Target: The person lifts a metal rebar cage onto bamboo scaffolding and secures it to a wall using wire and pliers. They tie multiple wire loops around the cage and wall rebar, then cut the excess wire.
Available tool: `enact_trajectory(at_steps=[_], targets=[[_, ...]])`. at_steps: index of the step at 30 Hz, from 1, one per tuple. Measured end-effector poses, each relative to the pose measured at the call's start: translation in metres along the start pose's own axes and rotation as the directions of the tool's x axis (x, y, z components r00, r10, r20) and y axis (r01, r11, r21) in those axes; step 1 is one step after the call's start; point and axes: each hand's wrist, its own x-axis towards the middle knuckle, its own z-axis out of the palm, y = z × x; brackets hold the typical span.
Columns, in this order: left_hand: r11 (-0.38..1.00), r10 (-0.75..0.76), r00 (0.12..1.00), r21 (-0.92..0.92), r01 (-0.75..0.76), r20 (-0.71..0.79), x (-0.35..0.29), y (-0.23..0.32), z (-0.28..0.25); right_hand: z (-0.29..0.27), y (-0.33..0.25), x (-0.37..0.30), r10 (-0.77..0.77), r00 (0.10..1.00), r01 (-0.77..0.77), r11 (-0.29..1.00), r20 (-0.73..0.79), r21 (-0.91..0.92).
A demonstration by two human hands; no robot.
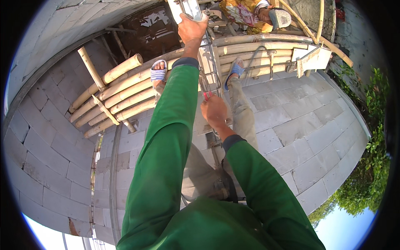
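A person's left hand (193, 28) is closed in a fist at the upper stretch of a narrow steel bar cage (213, 62); which bar it grips is hard to tell. Right hand (213, 111) is wrapped around a red-handled tool (207, 95), its head up against the cage; exact tool type unclear. Cage runs lengthwise through the middle of the view, between two feet in striped blue sandals (158, 75). Footing is a curved scaffold of bamboo poles (123, 70), several laid side by side. Grey block wall (287, 129) spreads below the poles, another block wall (50, 146) on the left. A hammer-like tool (271, 64) hangs at the poles on the right, near a pale board (314, 58). A co-worker (250, 14) in yellow is beyond the scaffold, top right. Green foliage (366, 158) lines the right edge; sky shows in both lower corners.
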Motion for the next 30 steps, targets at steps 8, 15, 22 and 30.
enact_trajectory(at_steps=[8, 15, 22, 30], targets=[[1.000, -0.012, 1.000, -0.015, 0.012, -0.015, 0.001, -0.004, -0.007, 0.015, -0.004, 0.003, -0.001, 1.000, 0.002, 0.996, -0.019, 0.086], [0.999, -0.020, 0.999, -0.030, 0.019, -0.026, 0.005, -0.012, -0.006, 0.017, -0.022, -0.005, 0.036, 0.995, -0.055, 0.973, 0.092, 0.222], [0.992, -0.066, 0.996, -0.101, 0.072, 0.062, 0.005, -0.002, -0.013, -0.014, 0.003, 0.025, -0.051, 0.985, 0.047, 0.999, 0.163, 0.025], [0.994, -0.081, 0.994, -0.073, 0.087, 0.074, 0.002, 0.004, -0.012, -0.085, -0.003, 0.039, -0.093, 0.699, -0.443, 0.722, 0.709, 0.532]])
